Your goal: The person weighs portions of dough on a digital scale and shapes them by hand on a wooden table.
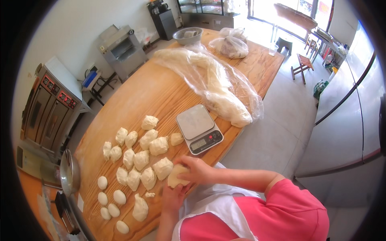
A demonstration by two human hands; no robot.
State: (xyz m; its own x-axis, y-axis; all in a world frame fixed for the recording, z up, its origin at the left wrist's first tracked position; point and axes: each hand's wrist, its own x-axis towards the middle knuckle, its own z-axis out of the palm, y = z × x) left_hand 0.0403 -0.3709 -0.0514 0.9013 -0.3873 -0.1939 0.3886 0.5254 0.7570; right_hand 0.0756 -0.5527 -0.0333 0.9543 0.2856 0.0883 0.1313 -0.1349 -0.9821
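Note:
Both of my hands hold one piece of pale dough (pixel 177 177) at the near edge of the wooden table. My right hand (pixel 197 171) grips it from above and the right side. From below, my left hand (pixel 175 194) supports it with the thumb and fingers. Just left of the hands lie several rough dough lumps (pixel 141 159) in loose rows. Smooth white dough balls (pixel 119 197) sit further left, with a larger lump (pixel 140 208) and a small scrap (pixel 150 195) beside them. Beyond my right hand stands a digital kitchen scale (pixel 195 122) with a bare metal plate; a dough piece (pixel 176 139) lies beside it.
A long dough mass (pixel 221 93) lies under clear plastic on the wooden table (pixel 126 96). Behind it are a metal bowl (pixel 187 36) and a tied plastic bag (pixel 232 45). A deck oven (pixel 49 105) stands at left, a steel refrigerator (pixel 337 126) at right.

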